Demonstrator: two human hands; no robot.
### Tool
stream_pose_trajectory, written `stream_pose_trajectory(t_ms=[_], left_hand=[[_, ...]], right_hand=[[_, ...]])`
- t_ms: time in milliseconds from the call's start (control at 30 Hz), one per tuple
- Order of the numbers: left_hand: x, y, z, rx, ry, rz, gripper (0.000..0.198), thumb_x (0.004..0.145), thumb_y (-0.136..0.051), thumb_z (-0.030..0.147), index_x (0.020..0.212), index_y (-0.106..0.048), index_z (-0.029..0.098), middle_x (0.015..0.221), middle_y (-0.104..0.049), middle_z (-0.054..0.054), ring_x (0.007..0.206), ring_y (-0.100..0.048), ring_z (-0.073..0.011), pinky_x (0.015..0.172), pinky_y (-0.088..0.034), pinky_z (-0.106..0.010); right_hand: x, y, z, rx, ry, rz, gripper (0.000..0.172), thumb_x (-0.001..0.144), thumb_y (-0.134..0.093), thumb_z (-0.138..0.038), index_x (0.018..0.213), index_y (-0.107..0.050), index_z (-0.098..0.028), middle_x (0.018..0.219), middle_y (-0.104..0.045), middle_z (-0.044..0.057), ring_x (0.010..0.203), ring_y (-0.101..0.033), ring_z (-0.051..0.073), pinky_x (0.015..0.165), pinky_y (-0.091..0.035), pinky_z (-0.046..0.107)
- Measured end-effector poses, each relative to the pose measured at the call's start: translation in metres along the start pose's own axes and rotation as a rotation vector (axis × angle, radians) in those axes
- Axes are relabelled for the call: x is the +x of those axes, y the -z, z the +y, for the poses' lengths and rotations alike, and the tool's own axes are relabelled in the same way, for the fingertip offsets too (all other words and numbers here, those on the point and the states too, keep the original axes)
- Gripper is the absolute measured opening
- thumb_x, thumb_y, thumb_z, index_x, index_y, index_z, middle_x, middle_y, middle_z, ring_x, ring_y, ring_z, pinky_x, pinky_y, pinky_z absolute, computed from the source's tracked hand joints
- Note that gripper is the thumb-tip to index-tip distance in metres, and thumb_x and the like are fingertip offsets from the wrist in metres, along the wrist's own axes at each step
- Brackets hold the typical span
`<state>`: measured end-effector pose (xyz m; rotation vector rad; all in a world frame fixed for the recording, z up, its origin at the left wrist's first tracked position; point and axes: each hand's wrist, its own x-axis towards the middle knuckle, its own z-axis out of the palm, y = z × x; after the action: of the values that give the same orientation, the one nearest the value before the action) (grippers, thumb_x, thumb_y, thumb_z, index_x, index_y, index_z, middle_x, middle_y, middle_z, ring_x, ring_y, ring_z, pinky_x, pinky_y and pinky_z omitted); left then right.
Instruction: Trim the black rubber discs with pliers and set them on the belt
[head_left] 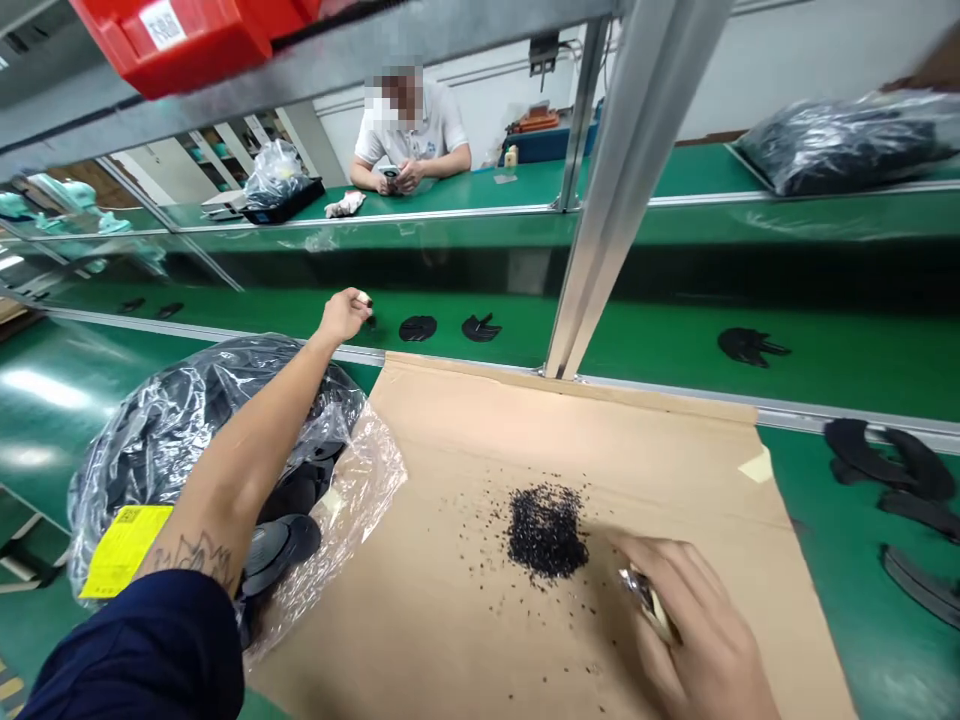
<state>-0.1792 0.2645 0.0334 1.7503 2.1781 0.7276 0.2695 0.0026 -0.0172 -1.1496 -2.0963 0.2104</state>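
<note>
My left hand (346,316) reaches over the green conveyor belt, fingers pinched together. A pale covering shows on a fingertip, and something small and dark is at the fingertips, too small to name. My right hand (694,625) is closed around a small shiny metal tool (637,588), its kind partly hidden by the fingers. It hovers right of a pile of tiny black scraps (547,530) on the brown cardboard (420,590). Two flat round black parts (418,328) with slits lie on the belt just right of my left hand.
A clear plastic bag (195,400) of black parts lies open under my left forearm. Several curved black parts (892,460) sit at right. A metal post (622,190) rises beyond the cardboard. Across the belt, a person (420,130) holds a phone. A red bin (202,45) hangs overhead.
</note>
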Motion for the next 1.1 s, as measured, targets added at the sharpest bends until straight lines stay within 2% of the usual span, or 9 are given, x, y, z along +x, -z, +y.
stream_pose_trajectory(t_ms=[100,233,333,433,533,667,967,1033,1100], left_hand=[[-0.039,0.007,0.026,-0.265,-0.178,-0.104,0.033,0.083,-0.079,0.038,0.096,-0.061,0.014,0.096,-0.074,-0.009,0.093,-0.073,-0.0199,0.086,-0.061,-0.034],[-0.126,-0.001,0.063,-0.811,-0.552,-0.579,0.044,0.073,-0.09,0.047,0.088,-0.062,0.016,0.09,-0.076,-0.01,0.082,-0.074,-0.0193,0.07,-0.061,-0.03],[-0.19,-0.014,0.09,-0.923,-0.613,-0.896,0.039,0.077,-0.088,0.046,0.087,-0.063,0.017,0.089,-0.076,-0.01,0.082,-0.075,-0.0189,0.07,-0.062,-0.031],[-0.233,-0.025,0.109,-0.977,-0.596,-1.086,0.039,0.08,-0.085,0.05,0.088,-0.063,0.018,0.089,-0.077,-0.011,0.079,-0.076,-0.0191,0.069,-0.063,-0.031],[-0.251,-0.029,0.117,-1.025,-0.601,-1.118,0.039,0.08,-0.085,0.05,0.087,-0.064,0.018,0.088,-0.078,-0.01,0.075,-0.076,-0.0181,0.067,-0.063,-0.03],[-0.257,-0.025,0.114,-1.044,-0.575,-1.089,0.036,0.08,-0.085,0.047,0.088,-0.065,0.018,0.09,-0.078,-0.01,0.081,-0.077,-0.0183,0.072,-0.064,-0.03],[-0.268,-0.034,0.104,-1.005,-0.518,-1.028,0.044,0.081,-0.081,0.056,0.09,-0.065,0.017,0.093,-0.079,-0.013,0.083,-0.077,-0.0206,0.074,-0.062,-0.034],[-0.261,-0.027,0.099,-0.926,-0.545,-0.985,0.042,0.088,-0.075,0.056,0.097,-0.066,0.017,0.095,-0.079,-0.014,0.086,-0.078,-0.0221,0.075,-0.062,-0.035],[-0.245,-0.009,0.088,-0.653,-0.612,-0.885,0.033,0.097,-0.066,0.049,0.103,-0.066,0.016,0.097,-0.078,-0.014,0.087,-0.077,-0.0217,0.076,-0.061,-0.034]], right_hand=[[0.003,0.0,-0.016,0.206,-0.108,0.029,0.032,0.096,-0.054,-0.017,0.126,-0.064,-0.025,0.103,-0.074,0.01,0.09,-0.071,0.024,0.073,-0.058,0.034],[0.007,-0.002,-0.039,0.476,-0.341,0.004,0.032,0.098,-0.06,-0.036,0.128,-0.066,-0.025,0.111,-0.076,0.01,0.094,-0.072,0.024,0.083,-0.06,0.038],[0.009,-0.003,-0.053,0.706,-0.463,-0.069,0.04,0.096,-0.061,-0.052,0.12,-0.069,-0.021,0.101,-0.075,0.009,0.082,-0.068,0.021,0.079,-0.058,0.037],[0.007,-0.001,-0.063,0.896,-0.486,-0.146,0.045,0.088,-0.066,-0.064,0.094,-0.07,-0.02,0.079,-0.066,0.004,0.071,-0.06,0.018,0.068,-0.053,0.032],[0.005,0.003,-0.071,0.964,-0.512,-0.165,0.044,0.082,-0.074,-0.063,0.082,-0.063,-0.021,0.071,-0.056,-0.001,0.064,-0.05,0.014,0.063,-0.047,0.029],[0.004,0.007,-0.077,0.993,-0.505,-0.167,0.042,0.081,-0.076,-0.058,0.078,-0.059,-0.02,0.068,-0.049,-0.003,0.061,-0.041,0.012,0.059,-0.04,0.027],[0.003,0.002,-0.077,0.981,-0.552,-0.156,0.042,0.078,-0.079,-0.057,0.076,-0.06,-0.02,0.067,-0.049,-0.003,0.061,-0.042,0.012,0.058,-0.039,0.027],[0.004,0.001,-0.075,0.928,-0.589,-0.114,0.042,0.077,-0.08,-0.058,0.078,-0.063,-0.02,0.068,-0.053,-0.002,0.062,-0.045,0.013,0.059,-0.042,0.028],[0.005,0.0,-0.07,0.862,-0.636,-0.056,0.042,0.075,-0.081,-0.058,0.08,-0.065,-0.019,0.069,-0.056,-0.001,0.062,-0.048,0.014,0.061,-0.044,0.029]])
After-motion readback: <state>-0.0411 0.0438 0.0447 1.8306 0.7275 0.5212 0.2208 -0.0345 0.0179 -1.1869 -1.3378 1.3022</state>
